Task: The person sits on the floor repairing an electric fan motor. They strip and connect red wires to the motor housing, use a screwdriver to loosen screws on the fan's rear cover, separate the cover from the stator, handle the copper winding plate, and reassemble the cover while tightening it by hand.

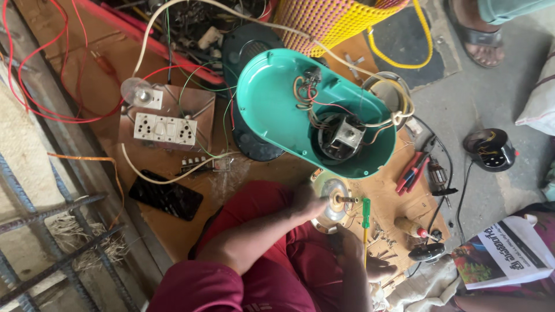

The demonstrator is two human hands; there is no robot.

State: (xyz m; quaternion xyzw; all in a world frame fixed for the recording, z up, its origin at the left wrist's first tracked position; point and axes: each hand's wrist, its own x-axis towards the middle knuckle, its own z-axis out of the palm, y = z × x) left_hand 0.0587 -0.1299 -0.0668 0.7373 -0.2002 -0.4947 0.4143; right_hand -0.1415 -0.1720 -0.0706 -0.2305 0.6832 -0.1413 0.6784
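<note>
My left hand (305, 202) grips a round silvery motor part (330, 203) with a short shaft sticking out, held over the wooden board (173, 231). My right hand (361, 264) holds a screwdriver (365, 215) with a green handle and a yellow shaft; its handle end stands just right of the motor part's shaft. Directly beyond lies a teal oval housing (272, 112), open side up, with a small motor and loose wires inside. Both my sleeves and lap are maroon.
A switch-and-socket board (165, 129) with a bulb (136, 91) sits left, a black phone (166, 198) below it. Red-handled pliers (409, 171) and small parts lie right. On the floor are a black motor cup (490, 149), a printed booklet (509, 251), a yellow woven stool (329, 20) and another person's sandalled foot (478, 41).
</note>
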